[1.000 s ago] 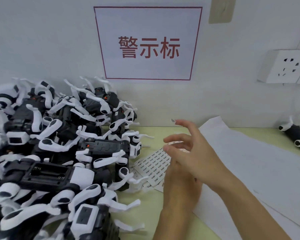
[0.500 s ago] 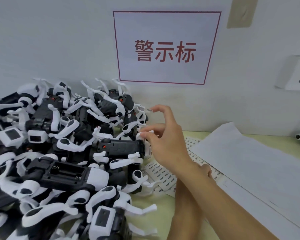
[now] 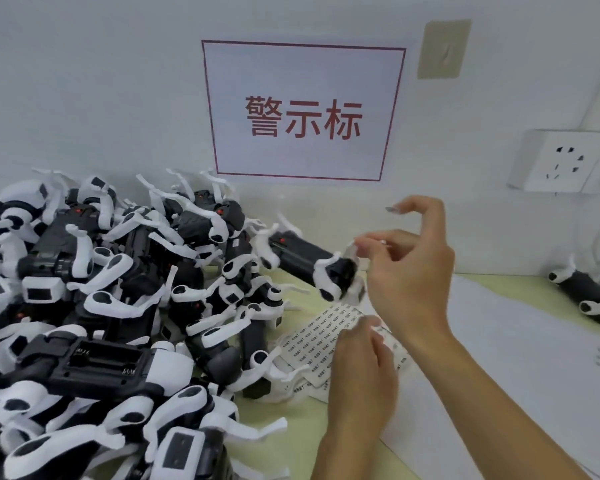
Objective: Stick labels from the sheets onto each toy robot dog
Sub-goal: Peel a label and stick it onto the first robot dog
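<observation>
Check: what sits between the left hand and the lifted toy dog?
The label sheet lies between left hand and lifted toy dog, in the head view.

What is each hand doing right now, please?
Right hand: pinches a leg of a toy robot dog, a label on its index fingertip.
Left hand: rests on the label sheet; grip unclear.

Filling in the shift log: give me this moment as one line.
right hand: pulls toy dog from pile, label on fingertip | left hand: rests on label sheet | stage: before sticking

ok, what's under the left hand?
The label sheet lies flat on the green table under the left hand; what its fingertips touch is hidden.
</observation>
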